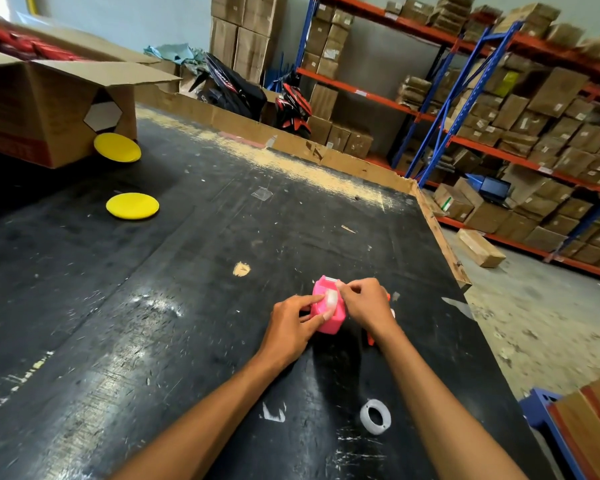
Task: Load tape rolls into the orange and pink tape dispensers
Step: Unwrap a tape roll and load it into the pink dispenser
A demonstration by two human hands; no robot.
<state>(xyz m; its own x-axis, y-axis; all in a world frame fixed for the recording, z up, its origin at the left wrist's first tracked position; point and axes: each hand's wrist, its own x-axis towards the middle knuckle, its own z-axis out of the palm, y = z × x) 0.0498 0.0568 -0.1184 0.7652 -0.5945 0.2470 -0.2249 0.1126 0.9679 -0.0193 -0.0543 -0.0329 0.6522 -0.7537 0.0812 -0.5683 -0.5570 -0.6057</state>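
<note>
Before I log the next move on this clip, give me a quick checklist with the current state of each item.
1. Pink dispenser held steady: ok, the left hand grips its side on the table.
2. Roll seated in the pink dispenser: cannot tell; a pale roll shows in it, partly covered by fingers.
3. Tape end led to the cutter: cannot tell; the right hand pinches at the top edge.
4. Spare roll within reach: ok, lying flat near the right forearm.
5. Orange dispenser ready: cannot tell, mostly hidden behind the right hand.
</note>
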